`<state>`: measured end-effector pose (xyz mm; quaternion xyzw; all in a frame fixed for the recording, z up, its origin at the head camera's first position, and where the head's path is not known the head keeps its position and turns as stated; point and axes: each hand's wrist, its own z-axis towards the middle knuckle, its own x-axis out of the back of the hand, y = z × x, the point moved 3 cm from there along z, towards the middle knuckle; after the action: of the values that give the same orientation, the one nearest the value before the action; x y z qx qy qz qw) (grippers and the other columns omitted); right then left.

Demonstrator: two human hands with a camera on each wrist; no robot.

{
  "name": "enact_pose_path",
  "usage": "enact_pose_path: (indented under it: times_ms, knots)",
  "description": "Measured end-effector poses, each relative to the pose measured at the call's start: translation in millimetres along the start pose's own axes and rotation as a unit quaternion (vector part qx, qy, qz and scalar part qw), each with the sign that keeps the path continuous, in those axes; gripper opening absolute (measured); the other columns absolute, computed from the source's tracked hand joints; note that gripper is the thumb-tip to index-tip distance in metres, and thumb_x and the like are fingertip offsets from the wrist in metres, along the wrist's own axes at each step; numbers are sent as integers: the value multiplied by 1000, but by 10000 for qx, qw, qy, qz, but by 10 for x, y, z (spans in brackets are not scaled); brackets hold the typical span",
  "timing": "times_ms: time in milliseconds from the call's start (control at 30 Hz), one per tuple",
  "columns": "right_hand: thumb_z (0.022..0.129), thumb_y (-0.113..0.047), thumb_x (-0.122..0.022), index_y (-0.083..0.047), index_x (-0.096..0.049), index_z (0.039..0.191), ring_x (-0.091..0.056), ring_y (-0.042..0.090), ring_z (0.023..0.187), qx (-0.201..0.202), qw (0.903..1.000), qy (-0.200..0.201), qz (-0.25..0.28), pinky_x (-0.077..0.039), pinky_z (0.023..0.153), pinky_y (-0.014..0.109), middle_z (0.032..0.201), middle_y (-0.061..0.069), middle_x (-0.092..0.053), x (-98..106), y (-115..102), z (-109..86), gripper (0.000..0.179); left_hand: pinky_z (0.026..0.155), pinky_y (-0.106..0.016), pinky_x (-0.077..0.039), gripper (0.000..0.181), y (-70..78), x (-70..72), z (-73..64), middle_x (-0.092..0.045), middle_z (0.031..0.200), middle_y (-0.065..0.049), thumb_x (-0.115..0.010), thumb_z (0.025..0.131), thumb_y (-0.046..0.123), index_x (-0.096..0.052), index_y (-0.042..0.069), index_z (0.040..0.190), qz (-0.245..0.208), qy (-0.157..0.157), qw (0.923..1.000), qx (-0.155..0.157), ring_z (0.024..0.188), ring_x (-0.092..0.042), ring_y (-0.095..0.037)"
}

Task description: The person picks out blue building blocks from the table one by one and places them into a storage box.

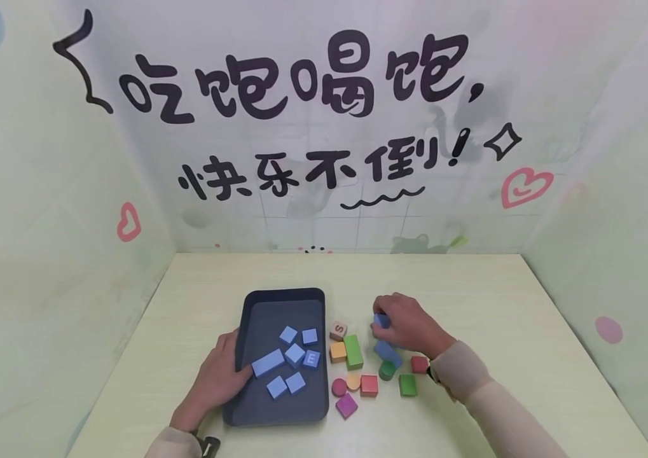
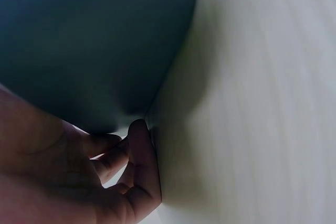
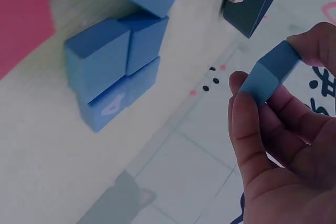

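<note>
My left hand (image 1: 217, 372) grips the left side of a dark grey tray (image 1: 272, 410), with the thumb over the rim. In the left wrist view, curled fingers (image 2: 142, 174) are at the tray's outer wall (image 2: 100, 51), close to the tabletop. Several blue blocks (image 1: 268, 363) lie inside the tray, one marked E (image 1: 311, 359). Right of it, my right hand (image 1: 412, 326) pinches a blue block (image 3: 270, 74) between thumb and fingertips, above the table. Blue blocks (image 1: 386, 353) sit just below that hand; the right wrist view has several grouped together (image 3: 113, 66), partly overlapping.
Between tray and right hand lie a pale S block (image 1: 337, 330), an orange block (image 1: 337, 352) and a long green block (image 1: 353, 352). Nearer the front are a red block (image 1: 369, 385), a purple block (image 1: 346, 405) and a green block (image 1: 407, 385). Printed fabric walls (image 1: 324, 229) enclose the table.
</note>
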<state>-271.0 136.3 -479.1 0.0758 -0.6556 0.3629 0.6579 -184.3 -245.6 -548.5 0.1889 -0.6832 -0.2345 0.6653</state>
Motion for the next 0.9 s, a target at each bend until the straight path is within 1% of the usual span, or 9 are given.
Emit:
enact_pose_path:
  times_ms: [167, 333, 467, 567, 667, 733, 767, 900]
  knots:
    - [98, -25, -73, -12, -70, 103, -55, 16, 85, 184, 9995, -239, -60, -54, 74, 35, 92, -4, -64, -100, -266, 146, 15, 112, -67, -47, 83, 8, 5, -2, -44, 159, -34, -70, 96, 17, -34, -11, 164, -26, 1, 10000, 5, 138, -53, -52]
    - [100, -29, -75, -12, -72, 109, -57, 16, 89, 350, 9978, -541, -172, -57, 76, 33, 98, -1, -67, -213, -566, 233, 20, 112, -67, -47, 83, 2, -4, -1, -44, 158, -33, -70, 95, 16, -34, -12, 164, 2, 25, 10000, -21, 138, -54, -52]
    - [101, -32, -74, -10, -74, 119, -58, 15, 94, 621, 9940, -820, -383, -59, 83, 30, 108, 2, -71, -304, -790, 258, 29, 111, -67, -48, 83, -1, -6, 0, -45, 157, -34, -71, 95, 16, -34, -11, 164, 7, 55, 10000, -45, 137, -54, -52]
    - [102, -34, -73, -9, -74, 126, -59, 14, 97, 985, 9883, -980, -630, -58, 89, 27, 116, 3, -73, -395, -937, 254, 34, 111, -67, -48, 83, 6, 0, 1, -46, 157, -34, -71, 95, 16, -34, -12, 164, 19, 90, 9999, -78, 136, -55, -52]
    - [103, -36, -73, -10, -75, 124, -59, 12, 98, 1388, 9806, -1079, -864, -56, 91, 25, 116, 1, -73, -492, -1065, 232, 33, 109, -67, -49, 83, 19, 9, -1, -46, 156, -34, -71, 94, 16, -35, -12, 163, 37, 138, 9998, -109, 134, -56, -52]
    - [103, -37, -73, -12, -75, 122, -59, 10, 98, 1626, 9746, -1145, -1032, -55, 92, 24, 115, -2, -73, -552, -1142, 207, 31, 109, -67, -49, 82, 24, 12, -3, -46, 156, -34, -71, 95, 16, -35, -12, 163, 20, 116, 9999, -84, 134, -56, -52]
    - [104, -38, -73, -13, -75, 122, -59, 10, 99, 1679, 9725, -1210, -1070, -54, 94, 24, 115, -3, -73, -581, -1174, 196, 31, 109, -67, -49, 82, 27, 13, -5, -46, 156, -34, -71, 95, 16, -35, -11, 163, 13, 112, 9999, -71, 134, -56, -51]
    - [103, -43, -74, -16, -77, 121, -63, 7, 101, 1790, 9637, -1482, -1312, -54, 94, 22, 114, -6, -75, -664, -1278, 163, 33, 111, -66, -48, 82, 25, 10, -13, -44, 157, -33, -69, 97, 16, -32, -10, 165, -28, 19, 10000, 41, 135, -54, -51]
